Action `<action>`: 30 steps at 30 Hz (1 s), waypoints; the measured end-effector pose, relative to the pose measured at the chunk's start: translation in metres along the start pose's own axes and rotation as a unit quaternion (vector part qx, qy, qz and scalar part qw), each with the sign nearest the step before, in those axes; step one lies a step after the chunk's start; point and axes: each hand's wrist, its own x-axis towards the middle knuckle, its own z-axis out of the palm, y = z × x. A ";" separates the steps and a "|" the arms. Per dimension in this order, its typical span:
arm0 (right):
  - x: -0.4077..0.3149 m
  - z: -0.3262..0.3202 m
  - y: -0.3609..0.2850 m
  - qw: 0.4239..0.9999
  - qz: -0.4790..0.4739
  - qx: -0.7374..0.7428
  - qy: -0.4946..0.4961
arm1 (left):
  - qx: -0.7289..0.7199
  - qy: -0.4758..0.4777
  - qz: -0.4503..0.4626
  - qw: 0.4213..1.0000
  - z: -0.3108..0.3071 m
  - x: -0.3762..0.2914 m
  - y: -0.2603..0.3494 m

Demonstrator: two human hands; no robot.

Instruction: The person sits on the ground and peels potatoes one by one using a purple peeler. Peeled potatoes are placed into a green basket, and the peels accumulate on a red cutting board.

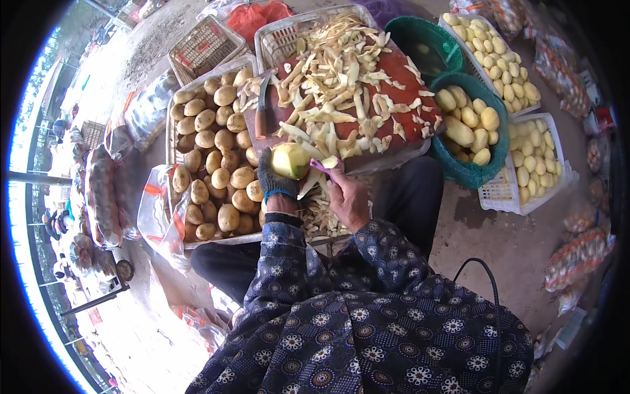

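My left hand (275,178), in a grey knit glove, grips a large round vegetable (290,160), mostly peeled pale, with a green patch on its lower right. Bare, my right hand (348,197) holds a purple-handled peeler (321,166) beside the vegetable's right side. A pale strip of peel (330,162) lies at the peeler's head. Just beyond both hands, a heap of peelings (339,93) covers a red-topped board or surface (418,115). A knife with a wooden handle (260,123) rests at that surface's left side.
To my left stands a crate of unpeeled potatoes (170,133). A teal mesh-lined tub (472,172) of peeled potatoes is at right, near a green tub (445,42) and white crates (526,209) of peeled potatoes. Filled sacks (101,197) stand far left; peelings (320,216) lie between my knees.
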 end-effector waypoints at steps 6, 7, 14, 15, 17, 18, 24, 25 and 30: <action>0.029 0.024 -0.014 0.958 0.104 0.266 -0.016 | 0.713 -0.035 0.311 0.627 -0.033 0.012 -0.011; 0.032 0.026 -0.019 0.954 0.095 0.285 -0.023 | 0.761 -0.032 0.323 0.562 -0.032 0.013 -0.013; -0.036 0.025 -0.035 0.982 0.095 0.157 -0.055 | 0.196 -0.033 0.201 0.959 -0.036 0.002 -0.024; -0.036 0.018 -0.036 0.978 0.101 0.173 -0.055 | 0.187 -0.031 0.198 0.962 -0.036 0.002 -0.027; -0.015 0.016 -0.031 0.973 0.110 0.200 -0.034 | 0.163 -0.030 0.191 0.967 -0.037 0.005 -0.025; -0.002 0.015 -0.025 0.972 0.109 0.206 -0.018 | 0.154 -0.033 0.184 0.970 -0.037 0.008 -0.024; 0.037 0.031 -0.024 0.948 0.104 0.294 -0.072 | 0.106 -0.039 0.170 0.979 -0.044 0.012 -0.023; 0.035 0.028 -0.035 0.954 0.112 0.264 -0.091 | 0.103 -0.037 0.168 0.980 -0.046 0.012 -0.024; -0.004 0.025 -0.040 0.948 0.088 0.294 -0.077 | 0.076 -0.054 0.123 0.988 -0.075 0.011 -0.034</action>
